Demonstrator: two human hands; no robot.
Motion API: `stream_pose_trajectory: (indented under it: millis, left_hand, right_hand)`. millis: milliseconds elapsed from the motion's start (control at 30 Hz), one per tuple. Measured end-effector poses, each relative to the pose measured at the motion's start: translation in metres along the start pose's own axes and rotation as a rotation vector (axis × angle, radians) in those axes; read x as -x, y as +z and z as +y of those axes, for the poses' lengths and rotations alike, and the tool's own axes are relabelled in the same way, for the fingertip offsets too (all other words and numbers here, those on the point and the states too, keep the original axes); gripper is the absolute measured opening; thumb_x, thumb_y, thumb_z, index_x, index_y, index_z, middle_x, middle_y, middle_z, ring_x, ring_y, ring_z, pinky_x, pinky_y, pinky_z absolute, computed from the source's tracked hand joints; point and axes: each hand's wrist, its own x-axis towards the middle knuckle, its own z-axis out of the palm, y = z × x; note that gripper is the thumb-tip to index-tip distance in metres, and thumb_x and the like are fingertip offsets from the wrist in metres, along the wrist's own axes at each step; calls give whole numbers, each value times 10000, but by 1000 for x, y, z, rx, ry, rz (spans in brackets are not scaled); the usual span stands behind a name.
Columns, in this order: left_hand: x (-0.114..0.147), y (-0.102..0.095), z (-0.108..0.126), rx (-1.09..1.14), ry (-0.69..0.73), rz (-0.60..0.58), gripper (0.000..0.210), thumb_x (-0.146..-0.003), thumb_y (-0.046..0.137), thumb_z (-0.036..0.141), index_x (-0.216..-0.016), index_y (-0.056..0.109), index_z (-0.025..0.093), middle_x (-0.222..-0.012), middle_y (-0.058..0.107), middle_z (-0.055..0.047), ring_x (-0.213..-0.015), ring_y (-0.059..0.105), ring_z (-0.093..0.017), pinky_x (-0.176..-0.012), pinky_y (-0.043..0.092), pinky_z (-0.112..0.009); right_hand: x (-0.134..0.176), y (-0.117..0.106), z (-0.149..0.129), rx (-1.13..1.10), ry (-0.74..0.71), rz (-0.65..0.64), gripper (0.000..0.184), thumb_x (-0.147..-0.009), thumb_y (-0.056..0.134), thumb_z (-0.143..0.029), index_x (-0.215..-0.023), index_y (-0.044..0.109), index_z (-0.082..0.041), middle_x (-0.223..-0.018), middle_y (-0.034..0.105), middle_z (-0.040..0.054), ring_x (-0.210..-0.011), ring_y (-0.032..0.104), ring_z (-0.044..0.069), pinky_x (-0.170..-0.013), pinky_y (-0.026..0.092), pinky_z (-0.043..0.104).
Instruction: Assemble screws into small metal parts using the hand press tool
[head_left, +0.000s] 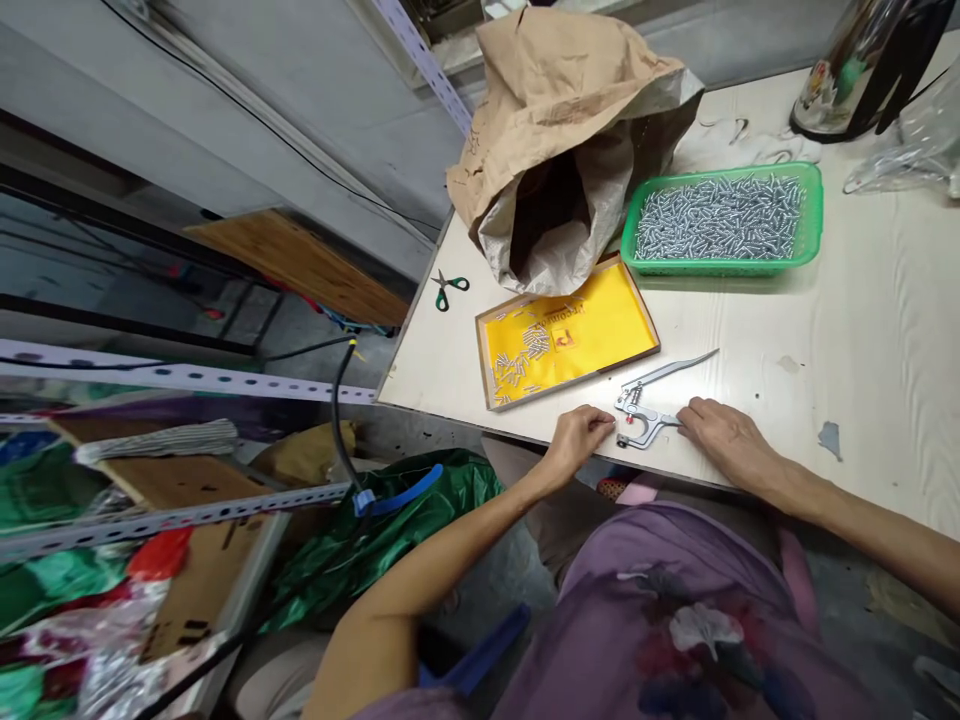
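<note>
Snap-fastener pliers (646, 428) lie at the table's front edge, their long upper handle spread well away from the lower one. My right hand (724, 438) is closed on the end of the lower handle. Close to the pliers' jaws, my left hand (581, 440) has its fingertips pinched together; whatever is between them is too small to make out. A shallow tray with a yellow lining (600, 310) sits just beyond my left hand. Small silver metal pieces (535, 341) are scattered over its left part.
Behind the tray, a green plastic basket (808, 225) holds a heap of silver metal pieces. A large brown paper sack (570, 80) gapes toward me. Green-handled scissors (448, 288) lie by the left edge. A dark-handled kettle (862, 70) and clear plastic bag (919, 145) stand far right.
</note>
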Motion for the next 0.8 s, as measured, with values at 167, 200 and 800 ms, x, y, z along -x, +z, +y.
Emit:
stream_pose_trajectory:
  millis: [167, 200, 800]
  left_hand:
    - [-3, 7, 20, 409, -298, -73, 253, -720, 732, 345, -809, 719, 108, -585, 618, 3, -498, 508, -80, -477, 396, -178]
    - [-3, 8, 23, 413, -307, -65, 254, -696, 743, 342, -790, 722, 108, -577, 616, 7, -496, 496, -75, -470, 373, -172]
    - [-5, 7, 38, 72, -398, -137, 178, -752, 624, 237, -629, 658, 112, -453, 446, 71, -414, 401, -62, -441, 355, -180]
  right_hand:
    - [-2, -2, -3, 9, 25, -36, 165, -953, 442, -127, -889, 590, -163, -848, 596, 76, -779, 535, 199, -651, 345, 299]
    - [-2, -2, -3, 13, 24, -39, 173, -949, 435, -116, -890, 591, -162, -847, 596, 77, -777, 535, 200, -650, 344, 301]
    - [2, -6, -6, -22, -2, -39, 217, -899, 408, -31, -923, 585, -154, -860, 592, 78, -739, 518, 185, -637, 344, 299]
